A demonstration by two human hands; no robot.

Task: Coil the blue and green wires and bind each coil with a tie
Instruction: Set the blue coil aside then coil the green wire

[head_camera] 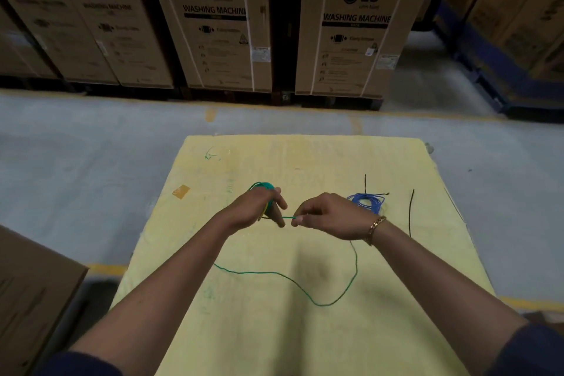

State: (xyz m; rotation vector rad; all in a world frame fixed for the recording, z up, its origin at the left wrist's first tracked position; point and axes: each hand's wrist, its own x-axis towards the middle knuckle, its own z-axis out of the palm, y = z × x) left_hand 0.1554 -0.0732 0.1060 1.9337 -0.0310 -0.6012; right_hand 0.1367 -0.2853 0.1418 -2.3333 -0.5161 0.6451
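On the yellow table (305, 330), my left hand (259, 206) holds a small coil of green wire (264, 187) wound round its fingers. My right hand (329, 215) pinches the same green wire just right of the coil, with a short taut stretch between the hands. The loose green tail (320, 304) runs from under my right wrist in a long loop across the near table. Beyond my right hand lies the blue wire (367, 200), coiled and crossed by a thin black tie (365, 185). A second black tie (411, 214) lies straight farther right.
A scrap of brown tape (181, 191) sticks to the table's left part. Large cardboard washing-machine boxes (219, 21) stand in a row across the grey floor (76, 168). Another carton (33, 293) sits close at the lower left.
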